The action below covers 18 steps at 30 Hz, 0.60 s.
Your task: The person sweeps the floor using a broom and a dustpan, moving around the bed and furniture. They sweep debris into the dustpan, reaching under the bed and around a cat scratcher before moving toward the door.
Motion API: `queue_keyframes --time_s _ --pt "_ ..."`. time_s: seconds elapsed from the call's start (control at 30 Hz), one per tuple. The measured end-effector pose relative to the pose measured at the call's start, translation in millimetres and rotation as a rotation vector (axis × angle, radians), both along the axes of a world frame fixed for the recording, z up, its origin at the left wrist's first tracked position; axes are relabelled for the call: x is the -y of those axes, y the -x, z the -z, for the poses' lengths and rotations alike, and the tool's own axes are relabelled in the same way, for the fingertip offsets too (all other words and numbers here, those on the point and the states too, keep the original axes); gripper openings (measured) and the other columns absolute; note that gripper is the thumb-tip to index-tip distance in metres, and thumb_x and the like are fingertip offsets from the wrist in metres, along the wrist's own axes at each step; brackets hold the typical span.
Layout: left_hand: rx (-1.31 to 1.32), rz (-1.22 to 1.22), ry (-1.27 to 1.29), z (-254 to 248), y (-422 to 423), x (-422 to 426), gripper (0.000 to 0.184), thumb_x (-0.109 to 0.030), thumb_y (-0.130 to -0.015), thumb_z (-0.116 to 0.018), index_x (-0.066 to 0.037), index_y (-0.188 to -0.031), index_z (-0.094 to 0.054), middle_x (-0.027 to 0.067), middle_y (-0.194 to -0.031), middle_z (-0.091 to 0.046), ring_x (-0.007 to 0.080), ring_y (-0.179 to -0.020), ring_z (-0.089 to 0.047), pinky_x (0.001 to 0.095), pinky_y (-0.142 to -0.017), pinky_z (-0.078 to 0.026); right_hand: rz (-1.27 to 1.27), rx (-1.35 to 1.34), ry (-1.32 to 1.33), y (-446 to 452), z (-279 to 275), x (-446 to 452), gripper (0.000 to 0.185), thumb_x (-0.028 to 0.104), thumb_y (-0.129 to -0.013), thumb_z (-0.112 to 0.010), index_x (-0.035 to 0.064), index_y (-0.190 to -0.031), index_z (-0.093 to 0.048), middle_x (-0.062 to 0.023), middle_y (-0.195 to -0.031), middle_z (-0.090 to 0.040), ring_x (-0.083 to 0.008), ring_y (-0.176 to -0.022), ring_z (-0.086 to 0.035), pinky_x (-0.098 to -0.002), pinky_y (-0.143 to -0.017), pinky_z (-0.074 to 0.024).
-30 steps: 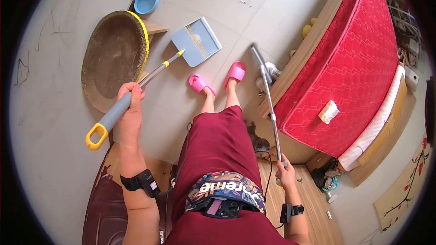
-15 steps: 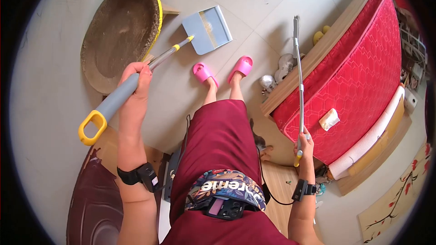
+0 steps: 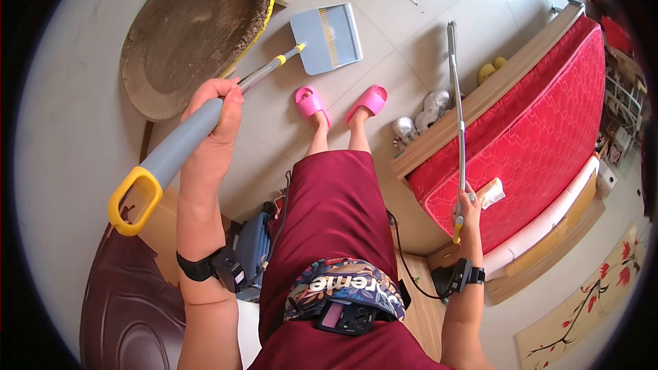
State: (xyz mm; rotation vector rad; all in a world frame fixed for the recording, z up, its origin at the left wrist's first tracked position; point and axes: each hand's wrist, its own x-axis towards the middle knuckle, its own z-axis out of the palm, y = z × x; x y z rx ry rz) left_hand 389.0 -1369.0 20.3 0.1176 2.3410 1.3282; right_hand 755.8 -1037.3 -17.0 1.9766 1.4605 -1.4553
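My left hand (image 3: 214,113) is wrapped round the thick grey grip of a long-handled dustpan (image 3: 326,40), whose yellow loop end (image 3: 135,201) points back toward me. The pan is grey-blue with a row of yellowish comb teeth and is down by the floor, ahead of my feet. In my right hand (image 3: 468,209) is the grey handle of a long-handled broom (image 3: 460,120), close to its yellow end. The broom's narrow grey head (image 3: 452,40) shows edge-on, so its bristles cannot be made out.
A big oval scratcher-like bed (image 3: 195,34) with a yellow rim lies left. A red mattress (image 3: 521,157) on a wooden frame stands right, with a white packet (image 3: 491,193) on it. Silver shoes (image 3: 432,109) sit by the frame. My pink slippers (image 3: 370,99) are on the tiled floor (image 3: 391,34).
The dustpan has shifted slightly right and up in view, and its handle end has come nearer the camera. The broom has shifted a little right. A furry animal beside my legs is out of sight.
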Motion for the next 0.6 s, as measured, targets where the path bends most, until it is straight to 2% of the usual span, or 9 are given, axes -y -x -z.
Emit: queue_keyframes --time_s 0.07,0.17,0.37,0.47,0.6 --pt "-0.015 -0.039 -0.066 0 1 0 0.018 -0.015 -0.087 -0.054 0.001 -0.080 -0.051 0.0043 -0.069 -0.047 0.0154 -0.079 -0.053 0.0318 -0.085 -0.042 0.014 0.015 0.006 5 8 -2 0.046 0.023 -0.087 -0.051 0.0066 -0.128 -0.039 -0.0010 -0.058 -0.045 -0.0105 -0.041 -0.047 -0.0227 -0.033 -0.0382" --pt "-0.022 -0.022 -0.072 3 3 2 0.017 -0.014 -0.087 -0.054 0.001 -0.080 -0.051 0.0031 -0.067 -0.046 0.0132 -0.073 -0.051 0.0325 -0.087 -0.042 0.076 0.048 0.032 -3 25 -10 0.046 0.028 -0.087 -0.048 0.0167 -0.131 -0.036 -0.0035 -0.054 -0.048 -0.0122 -0.037 -0.046 -0.0240 -0.032 -0.0370" --pt "-0.029 -0.044 -0.083 1 6 1 0.016 -0.013 -0.087 -0.054 0.000 -0.079 -0.051 0.0009 -0.063 -0.043 0.0099 -0.064 -0.044 0.0344 -0.091 -0.042 0.255 0.020 0.105 2 33 -10 0.048 0.029 -0.087 -0.049 0.0173 -0.131 -0.035 -0.0034 -0.055 -0.047 -0.0116 -0.037 -0.043 -0.0234 -0.033 -0.0349" --pt "-0.034 -0.016 -0.071 -1 7 2 0.016 -0.013 -0.087 -0.054 0.000 -0.079 -0.051 0.0010 -0.064 -0.044 0.0099 -0.065 -0.044 0.0343 -0.090 -0.042 0.228 0.018 0.148 2 27 -7 0.049 0.029 -0.088 -0.048 0.0172 -0.133 -0.033 -0.0032 -0.056 -0.046 -0.0113 -0.038 -0.042 -0.0235 -0.034 -0.0348" --pt "-0.014 -0.016 -0.061 -5 8 -1 0.015 -0.012 -0.086 -0.054 0.001 -0.080 -0.052 0.0013 -0.064 -0.045 0.0097 -0.065 -0.045 0.0334 -0.090 -0.043 0.199 0.010 0.204 -9 17 -1 0.046 0.028 -0.087 -0.049 0.0197 -0.130 -0.037 -0.0041 -0.055 -0.048 -0.0126 -0.038 -0.044 -0.0248 -0.033 -0.0357"
